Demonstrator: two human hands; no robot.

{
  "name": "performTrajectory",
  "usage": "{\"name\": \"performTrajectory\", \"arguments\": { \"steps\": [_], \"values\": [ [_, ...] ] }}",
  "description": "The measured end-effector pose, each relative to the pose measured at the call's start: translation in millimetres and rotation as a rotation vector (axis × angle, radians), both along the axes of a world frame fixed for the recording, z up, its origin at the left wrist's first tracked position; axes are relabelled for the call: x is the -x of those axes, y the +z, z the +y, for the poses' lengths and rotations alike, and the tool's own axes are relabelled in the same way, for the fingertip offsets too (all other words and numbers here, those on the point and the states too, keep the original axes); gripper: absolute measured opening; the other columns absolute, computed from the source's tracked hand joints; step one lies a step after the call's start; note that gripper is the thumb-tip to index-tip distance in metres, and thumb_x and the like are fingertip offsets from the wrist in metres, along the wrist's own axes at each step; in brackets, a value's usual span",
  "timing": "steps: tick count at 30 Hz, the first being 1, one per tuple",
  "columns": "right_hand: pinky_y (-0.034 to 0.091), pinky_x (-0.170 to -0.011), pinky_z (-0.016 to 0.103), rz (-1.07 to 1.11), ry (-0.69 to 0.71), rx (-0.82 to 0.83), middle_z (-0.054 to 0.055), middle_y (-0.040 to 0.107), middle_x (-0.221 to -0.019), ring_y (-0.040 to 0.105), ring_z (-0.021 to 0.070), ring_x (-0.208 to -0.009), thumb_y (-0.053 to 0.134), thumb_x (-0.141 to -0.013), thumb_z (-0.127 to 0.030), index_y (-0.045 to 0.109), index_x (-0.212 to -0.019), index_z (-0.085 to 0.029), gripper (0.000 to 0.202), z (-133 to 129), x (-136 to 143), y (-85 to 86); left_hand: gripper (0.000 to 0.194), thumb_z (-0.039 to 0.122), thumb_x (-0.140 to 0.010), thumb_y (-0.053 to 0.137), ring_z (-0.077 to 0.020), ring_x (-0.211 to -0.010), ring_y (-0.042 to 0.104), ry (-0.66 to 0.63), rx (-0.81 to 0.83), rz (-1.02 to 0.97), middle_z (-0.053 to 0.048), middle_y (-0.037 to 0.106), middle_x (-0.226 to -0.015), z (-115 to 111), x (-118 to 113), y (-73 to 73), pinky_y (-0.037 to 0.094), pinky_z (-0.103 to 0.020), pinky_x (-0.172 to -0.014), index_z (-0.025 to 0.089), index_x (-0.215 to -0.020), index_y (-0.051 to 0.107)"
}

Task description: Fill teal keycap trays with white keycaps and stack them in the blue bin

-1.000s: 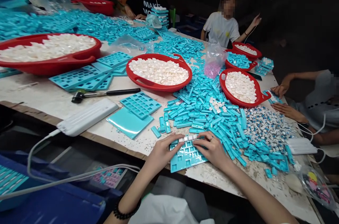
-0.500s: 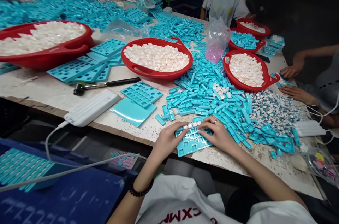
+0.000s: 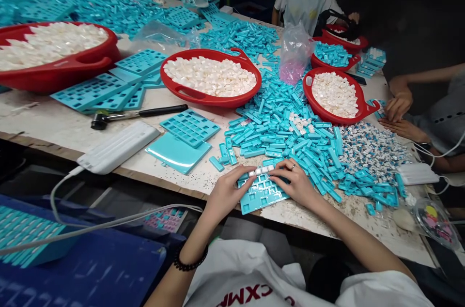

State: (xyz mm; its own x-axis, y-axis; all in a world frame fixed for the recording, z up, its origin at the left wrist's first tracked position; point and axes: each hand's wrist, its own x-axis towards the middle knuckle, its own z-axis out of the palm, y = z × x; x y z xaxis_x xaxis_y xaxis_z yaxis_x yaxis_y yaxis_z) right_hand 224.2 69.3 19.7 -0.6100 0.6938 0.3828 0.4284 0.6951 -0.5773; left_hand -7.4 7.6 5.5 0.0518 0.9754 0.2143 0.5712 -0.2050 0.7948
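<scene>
At the table's near edge lies a blue grid tray (image 3: 259,196), with a row of white caps (image 3: 261,170) along its far side. My left hand (image 3: 228,190) grips the tray's left side, thumb and fingers closing near the left end of the row. On the right, my right hand (image 3: 296,182) has its fingertips at the right end of the row and its thumb over the tray; whether a cap is between them is too small to tell. Blue strips (image 3: 272,140) are heaped just beyond the tray.
Red basins of white caps (image 3: 210,99) stand farther back. Left are stacked blue trays (image 3: 191,128), a black-handled hammer (image 3: 145,112) and a white power strip (image 3: 118,149). Small switches (image 3: 374,152) are piled right, near another person's hands (image 3: 403,118).
The view has shifted slightly. My hands keep nearly the same pose at the tray. At right, the other person's upper hand has drawn together, and a black object now shows at the far basin.
</scene>
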Motion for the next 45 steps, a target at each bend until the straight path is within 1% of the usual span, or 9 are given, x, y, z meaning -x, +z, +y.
{"name": "performTrajectory", "arguments": {
  "steps": [8, 13, 16, 19, 23, 28, 34, 40, 45],
  "values": [
    [0.052, -0.09, 0.039, -0.037, -0.001, -0.044, 0.008, 0.066, -0.103, 0.061, 0.0225, -0.098, 0.063, -0.099, -0.024, 0.073, -0.107, -0.022, 0.013, -1.4, 2.4, -0.8, 0.023, 0.038, -0.098, 0.059, -0.0229, -0.105, 0.071, 0.003, -0.055, -0.026, -0.004, 0.076, -0.111, 2.2, 0.8, 2.5, 0.055, -0.034, -0.092, 0.025, -0.113, 0.07],
    [0.051, -0.096, 0.043, -0.078, -0.011, -0.051, 0.008, 0.066, -0.105, 0.061, 0.0228, -0.1, 0.06, -0.1, -0.024, 0.071, -0.108, -0.021, 0.014, -2.6, 4.5, -4.2, 0.018, 0.036, -0.096, 0.06, -0.024, -0.101, 0.068, 0.16, -0.192, -0.048, -0.004, 0.075, -0.105, 19.7, -4.0, 29.2, 0.055, -0.037, -0.091, 0.025, -0.105, 0.07],
    [0.052, -0.092, 0.041, -0.061, -0.013, -0.084, 0.009, 0.066, -0.104, 0.061, 0.0229, -0.097, 0.059, -0.1, -0.024, 0.071, -0.107, -0.02, 0.014, -2.8, 5.3, -7.9, 0.021, 0.031, -0.096, 0.058, -0.0247, -0.105, 0.066, 0.031, -0.188, 0.01, -0.005, 0.073, -0.109, 53.5, -26.5, 46.9, 0.053, -0.039, -0.094, 0.024, -0.113, 0.067],
    [0.054, -0.084, 0.038, -0.02, -0.026, -0.133, 0.008, 0.068, -0.1, 0.06, 0.0223, -0.092, 0.059, -0.1, -0.025, 0.073, -0.104, -0.021, 0.015, -2.7, 5.7, -12.2, 0.025, 0.021, -0.095, 0.056, -0.0269, -0.114, 0.063, -0.128, -0.187, 0.103, -0.007, 0.07, -0.116, 102.1, -61.9, 52.8, 0.048, -0.044, -0.102, 0.023, -0.118, 0.065],
    [0.055, -0.081, 0.036, 0.008, -0.05, -0.157, 0.006, 0.069, -0.098, 0.061, 0.022, -0.091, 0.062, -0.098, -0.025, 0.075, -0.103, -0.024, 0.013, -3.5, 7.9, -16.3, 0.021, 0.02, -0.094, 0.058, -0.0282, -0.112, 0.063, -0.172, -0.225, 0.145, -0.011, 0.069, -0.116, 159.1, -101.6, 42.9, 0.049, -0.044, -0.101, 0.019, -0.113, 0.067],
    [0.055, -0.084, 0.035, 0.009, -0.073, -0.168, 0.004, 0.069, -0.097, 0.063, 0.0215, -0.092, 0.072, -0.091, -0.021, 0.074, -0.1, -0.023, 0.009, -1.1, 14.9, -25.4, 0.013, 0.016, -0.092, 0.062, -0.028, -0.101, 0.067, -0.181, -0.275, 0.157, -0.012, 0.07, -0.103, 190.3, -113.9, 27.4, 0.053, -0.043, -0.092, 0.016, -0.102, 0.069],
    [0.055, -0.086, 0.035, -0.022, -0.102, -0.142, 0.004, 0.067, -0.1, 0.063, 0.022, -0.095, 0.074, -0.088, -0.019, 0.072, -0.1, -0.023, 0.013, -1.9, 16.8, -28.0, 0.01, 0.021, -0.091, 0.064, -0.0242, -0.097, 0.068, -0.175, -0.29, 0.072, -0.008, 0.07, -0.104, 186.3, -105.1, 30.9, 0.054, -0.039, -0.089, 0.02, -0.1, 0.069],
    [0.054, -0.091, 0.036, -0.041, -0.088, -0.123, 0.004, 0.067, -0.101, 0.062, 0.0217, -0.097, 0.075, -0.087, -0.019, 0.072, -0.1, -0.023, 0.014, -1.8, 15.7, -23.5, 0.008, 0.029, -0.09, 0.064, -0.02, -0.087, 0.07, -0.145, -0.272, -0.076, -0.003, 0.072, -0.093, 147.2, -87.6, 44.9, 0.057, -0.034, -0.083, 0.022, -0.094, 0.066],
    [0.054, -0.089, 0.035, -0.038, -0.09, -0.107, 0.003, 0.067, -0.102, 0.061, 0.0221, -0.098, 0.076, -0.085, -0.017, 0.071, -0.1, -0.023, 0.017, -0.5, 16.1, -21.7, 0.008, 0.029, -0.088, 0.064, -0.0189, -0.083, 0.073, -0.137, -0.239, -0.122, -0.001, 0.075, -0.088, 120.9, -75.2, 46.5, 0.059, -0.032, -0.079, 0.022, -0.091, 0.066]
  ]
}}
